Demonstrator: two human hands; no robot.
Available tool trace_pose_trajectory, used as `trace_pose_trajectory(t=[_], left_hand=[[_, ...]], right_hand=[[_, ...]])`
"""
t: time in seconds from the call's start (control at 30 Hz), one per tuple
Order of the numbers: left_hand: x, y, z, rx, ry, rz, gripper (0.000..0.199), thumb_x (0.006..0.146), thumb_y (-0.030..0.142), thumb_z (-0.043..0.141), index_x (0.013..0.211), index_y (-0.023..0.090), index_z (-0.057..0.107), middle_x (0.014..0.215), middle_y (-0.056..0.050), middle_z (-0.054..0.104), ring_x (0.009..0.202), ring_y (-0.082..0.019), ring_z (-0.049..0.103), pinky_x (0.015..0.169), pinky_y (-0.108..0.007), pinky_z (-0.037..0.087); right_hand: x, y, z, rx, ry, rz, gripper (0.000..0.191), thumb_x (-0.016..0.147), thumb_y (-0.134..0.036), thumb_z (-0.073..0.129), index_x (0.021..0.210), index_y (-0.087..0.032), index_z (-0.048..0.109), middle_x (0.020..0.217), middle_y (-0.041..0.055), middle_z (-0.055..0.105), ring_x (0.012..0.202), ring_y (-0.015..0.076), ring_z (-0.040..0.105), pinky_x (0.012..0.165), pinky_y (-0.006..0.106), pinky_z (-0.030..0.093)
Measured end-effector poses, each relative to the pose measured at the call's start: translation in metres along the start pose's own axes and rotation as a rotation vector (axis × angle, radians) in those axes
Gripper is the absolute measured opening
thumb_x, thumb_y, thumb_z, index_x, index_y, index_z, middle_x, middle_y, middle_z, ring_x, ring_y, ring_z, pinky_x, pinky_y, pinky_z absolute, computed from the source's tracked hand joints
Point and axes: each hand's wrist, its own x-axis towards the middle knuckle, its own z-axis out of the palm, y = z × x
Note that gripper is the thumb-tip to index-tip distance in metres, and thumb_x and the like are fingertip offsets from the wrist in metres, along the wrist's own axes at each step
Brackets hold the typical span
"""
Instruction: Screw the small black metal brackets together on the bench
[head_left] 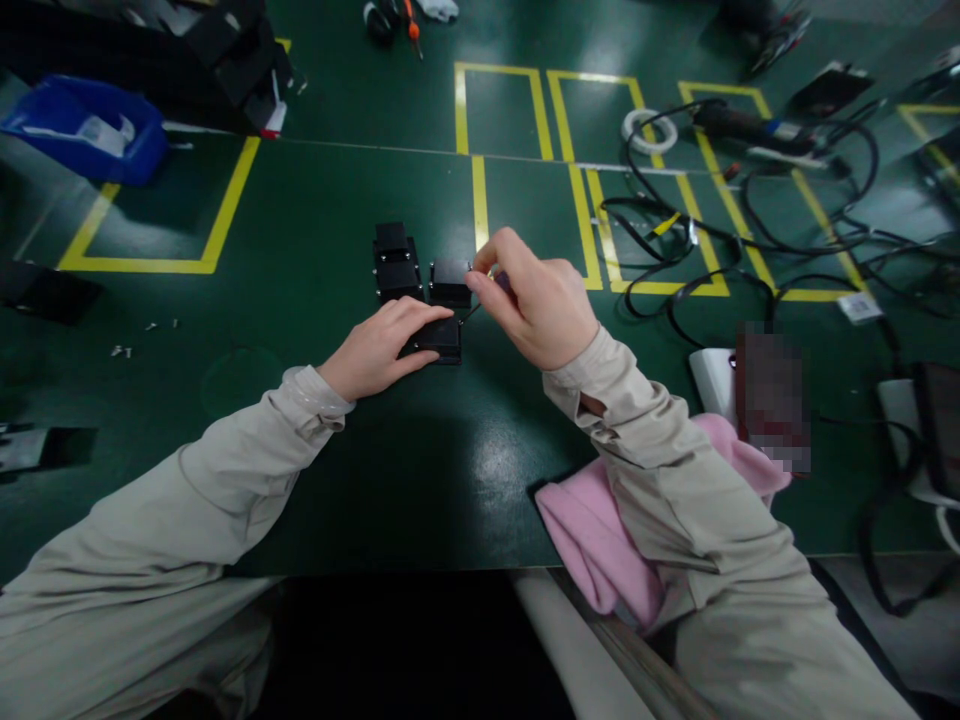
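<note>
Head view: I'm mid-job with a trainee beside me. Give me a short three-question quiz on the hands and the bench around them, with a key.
1. What does the right hand hold?
A) a pink cloth
B) a thin tool
C) a looped cable

2. True or false: the blue bin is farther left in the view than the white ring.

3. Fill in the colour: the left hand is on a ____ block.

Key: 1. B; 2. true; 3. black.
</note>
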Motion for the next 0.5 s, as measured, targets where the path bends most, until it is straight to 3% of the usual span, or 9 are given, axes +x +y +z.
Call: trace_pose_trajectory(t=[0.23, 0.43, 0.5], left_hand=[[-0.0001, 0.0004, -0.0001, -0.002, -0.001, -0.002, 0.046, 0.097, 0.034, 0.056, 0.14, 0.018, 0.052, 0.13, -0.012, 0.059, 0.121, -0.027, 0.056, 0.105, -0.045, 0.047], [-0.0003, 0.0001, 0.0, -0.011, -0.012, -0.019, 0.047, 0.096, 0.036, 0.055, 0.141, 0.021, 0.051, 0.132, -0.011, 0.058, 0.125, -0.029, 0.054, 0.109, -0.047, 0.044], [-0.0004, 0.0001, -0.0001, -0.01, -0.012, -0.016, 0.047, 0.096, 0.035, 0.055, 0.141, 0.02, 0.051, 0.132, -0.011, 0.058, 0.124, -0.029, 0.054, 0.108, -0.047, 0.044]], right_hand=[[0.0009, 0.0003, 0.001, -0.004, 0.009, 0.022, 0.037, 0.101, -0.033, 0.026, 0.117, -0.016, 0.054, 0.079, 0.0022, 0.064, 0.065, 0.0135, 0.059, 0.066, 0.027, 0.038], [0.0, 0.0018, 0.0012, -0.02, 0.022, -0.001, 0.044, 0.101, -0.05, 0.025, 0.107, -0.019, 0.057, 0.077, 0.0014, 0.064, 0.066, 0.014, 0.061, 0.068, 0.027, 0.041], [0.0002, 0.0015, 0.0006, -0.033, 0.009, 0.011, 0.043, 0.102, -0.047, 0.025, 0.109, -0.019, 0.057, 0.076, 0.0016, 0.063, 0.066, 0.0146, 0.061, 0.069, 0.028, 0.041]])
